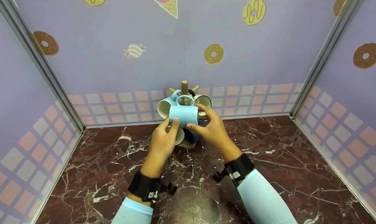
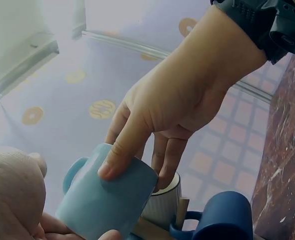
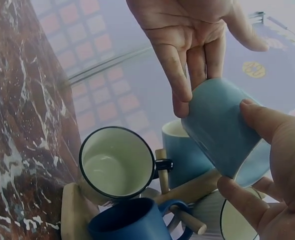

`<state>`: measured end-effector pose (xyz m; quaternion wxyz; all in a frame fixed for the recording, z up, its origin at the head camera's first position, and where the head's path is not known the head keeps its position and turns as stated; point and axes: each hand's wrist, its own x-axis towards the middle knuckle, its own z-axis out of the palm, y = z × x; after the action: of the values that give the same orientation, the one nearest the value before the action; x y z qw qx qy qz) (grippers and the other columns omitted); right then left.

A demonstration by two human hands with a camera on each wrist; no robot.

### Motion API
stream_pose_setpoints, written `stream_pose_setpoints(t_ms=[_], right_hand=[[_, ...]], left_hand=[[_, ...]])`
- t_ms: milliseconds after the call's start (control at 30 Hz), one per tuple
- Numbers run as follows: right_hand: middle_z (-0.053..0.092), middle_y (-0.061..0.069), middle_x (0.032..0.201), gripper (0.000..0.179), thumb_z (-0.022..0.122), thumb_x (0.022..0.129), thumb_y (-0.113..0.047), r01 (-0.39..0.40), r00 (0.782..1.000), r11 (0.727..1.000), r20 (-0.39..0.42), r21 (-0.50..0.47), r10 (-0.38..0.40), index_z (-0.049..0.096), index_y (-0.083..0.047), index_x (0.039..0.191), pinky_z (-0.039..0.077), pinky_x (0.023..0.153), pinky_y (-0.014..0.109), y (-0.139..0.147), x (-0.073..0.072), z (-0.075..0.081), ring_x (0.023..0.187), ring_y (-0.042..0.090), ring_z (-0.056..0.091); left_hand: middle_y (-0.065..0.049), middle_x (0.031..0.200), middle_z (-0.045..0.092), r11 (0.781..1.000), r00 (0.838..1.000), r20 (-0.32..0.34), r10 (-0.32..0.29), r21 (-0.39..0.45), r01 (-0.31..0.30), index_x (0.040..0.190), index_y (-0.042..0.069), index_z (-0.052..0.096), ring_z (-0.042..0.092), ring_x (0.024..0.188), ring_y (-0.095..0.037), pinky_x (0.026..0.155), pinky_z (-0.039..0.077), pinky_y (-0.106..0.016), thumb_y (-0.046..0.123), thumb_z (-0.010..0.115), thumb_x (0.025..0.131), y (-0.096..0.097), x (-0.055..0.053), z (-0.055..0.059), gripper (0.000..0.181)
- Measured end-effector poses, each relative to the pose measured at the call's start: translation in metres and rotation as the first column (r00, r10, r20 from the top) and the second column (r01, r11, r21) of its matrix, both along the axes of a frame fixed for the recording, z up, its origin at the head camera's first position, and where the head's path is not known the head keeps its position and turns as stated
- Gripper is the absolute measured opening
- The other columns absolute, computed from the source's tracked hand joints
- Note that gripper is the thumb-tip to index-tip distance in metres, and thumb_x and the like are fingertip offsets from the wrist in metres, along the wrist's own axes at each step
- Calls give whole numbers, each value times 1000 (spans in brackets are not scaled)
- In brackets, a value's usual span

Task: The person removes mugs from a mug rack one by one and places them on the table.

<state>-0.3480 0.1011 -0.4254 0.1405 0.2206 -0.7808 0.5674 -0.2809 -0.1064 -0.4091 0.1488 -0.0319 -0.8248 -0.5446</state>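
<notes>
A light blue mug (image 1: 184,116) is held on its side in front of a wooden mug tree (image 1: 184,88), its handle turned up in the head view. My right hand (image 1: 214,129) pinches it at the rim end. In the right wrist view, the right thumb (image 3: 260,117) lies on the outer wall and a finger is at the rim. My left hand (image 1: 164,137) touches the other end. Seen from the right wrist, the left hand's fingers (image 3: 175,65) rest against the mug's base, with the thumb stretched away from it.
On the tree hang another light blue mug (image 3: 185,155), a cream mug with a dark rim (image 3: 117,165), a dark blue mug (image 3: 130,222) and a ribbed white mug (image 3: 207,215). The tree stands on a dark red marbled tabletop (image 1: 119,174), close to the patterned back wall (image 1: 175,62).
</notes>
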Motion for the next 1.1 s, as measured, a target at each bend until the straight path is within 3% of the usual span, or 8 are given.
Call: stream_pose_setpoints(t_ms=[133,367,467,567,633,733,900,1100], right_hand=[[59,21,160,88,100,88,-16,-27,1000,996,6,-87,28,58,-11,165,70,103,42,3,8,-1,131,39,77],[69,23,153,86,101,87,-10,-39,997,972,52,-234,52,60,-13,163,70,103,40,7,21,-4,131,39,77],[64,22,157,90,101,85,-11,-60,995,956,61,-288,81,59,-10,163,69,106,40,7,27,-4,133,41,75],[63,25,155,94,103,82,-16,-97,992,944,43,-316,116,57,-7,164,69,106,42,7,32,-7,134,44,74],[65,28,152,96,104,82,-22,-121,990,938,30,-324,138,57,-5,164,69,106,43,7,34,-10,133,45,75],[67,29,152,99,105,80,-29,-138,988,932,17,-335,152,57,-3,162,70,104,44,6,36,-15,130,44,76],[64,31,157,112,107,73,-44,-124,989,923,30,-364,145,54,0,162,70,103,44,5,40,-21,125,40,77],[59,34,160,119,107,71,-49,-137,987,910,23,-391,159,50,2,162,69,106,45,2,46,-25,128,42,75]], left_hand=[[-22,170,57,996,1000,-4,-18,93,18,172,5,47,72,141,-40,117,62,-52,40,68,115,1,8,-3,71],[-25,164,59,948,997,-60,-51,310,68,172,-3,42,68,143,-40,119,61,-40,24,78,110,1,11,-12,76],[-28,167,54,879,990,-59,-127,457,139,174,-5,34,61,152,-43,119,60,-33,30,84,106,3,10,-14,91],[-31,172,47,776,975,-68,-210,595,209,175,-6,28,51,161,-44,120,58,-29,37,93,96,6,10,-14,111],[-31,172,47,736,969,-86,-230,636,231,175,-6,29,50,161,-43,121,58,-28,37,98,90,9,13,-14,118],[-29,165,54,725,971,-101,-217,649,230,172,-5,35,59,152,-38,114,63,-29,26,100,89,14,18,-12,109],[-29,154,64,729,981,-91,-170,658,187,167,-1,43,69,134,-33,98,71,-35,17,101,87,18,26,-7,101],[-25,154,66,751,987,-84,-139,640,160,164,0,46,70,133,-33,97,70,-34,11,100,88,21,31,-2,94]])
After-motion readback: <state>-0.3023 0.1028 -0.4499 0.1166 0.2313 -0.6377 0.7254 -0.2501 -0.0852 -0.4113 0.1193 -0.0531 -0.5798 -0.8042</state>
